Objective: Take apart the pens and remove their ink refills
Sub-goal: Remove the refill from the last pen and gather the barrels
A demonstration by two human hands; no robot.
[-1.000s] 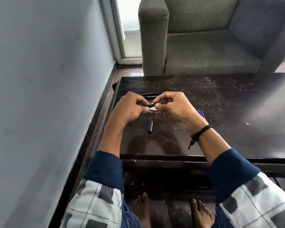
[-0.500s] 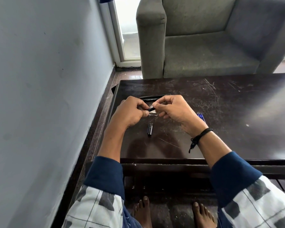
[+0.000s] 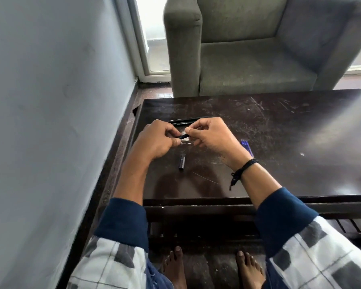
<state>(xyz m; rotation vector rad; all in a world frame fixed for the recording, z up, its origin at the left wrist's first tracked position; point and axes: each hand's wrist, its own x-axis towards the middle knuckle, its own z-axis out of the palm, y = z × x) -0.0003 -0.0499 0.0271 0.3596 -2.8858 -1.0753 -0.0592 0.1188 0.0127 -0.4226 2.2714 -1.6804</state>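
The pen (image 3: 183,136) is pinched between both my hands, held just above the table (image 3: 279,132). Only a short dark stretch of it shows between my fingertips. My left hand (image 3: 156,140) grips one end with the fingers curled round it, and my right hand (image 3: 211,136) pinches the other end between thumb and forefinger. Something pale glints just under the pen, too small for me to tell what it is.

I judge this to be the pulling-apart step: the two halves are not yet parted. The next move calls for a steady twist or a straight pull, with my left hand holding firm so the refill can slide out.

Nearer me than the pen lies a loose black piece (image 3: 182,161) — a cap or a barrel end, I think. Just beyond the pen lie two black pens (image 3: 183,121), and to its right, past my wrist, some blue sticks (image 3: 247,147) — refills, perhaps.

Since a second ago little differs: my hands stay closed on the pen, and the black piece lies where it lay.
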